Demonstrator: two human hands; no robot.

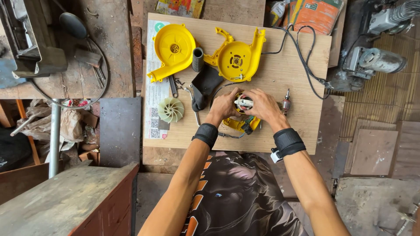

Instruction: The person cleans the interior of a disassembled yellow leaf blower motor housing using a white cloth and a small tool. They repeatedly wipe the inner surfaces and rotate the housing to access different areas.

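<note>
Both hands meet over a small motor stator (243, 103) with white and dark windings, sitting in a yellow handle part (236, 125) on a wooden board (280, 74). My left hand (224, 106) grips it from the left, my right hand (261, 104) from the right. Each wrist wears a black band. A motor rotor (286, 104) lies just right of my right hand. A black cable (306, 61) runs from the motor to the board's far right.
Two yellow blower housing halves (173, 48) (238, 57) lie at the board's far side, with a black tube (197, 59) and black bag (204, 85) between. A pale fan impeller (170, 109) rests on a paper sheet at left. Grey motors (374, 61) sit at right.
</note>
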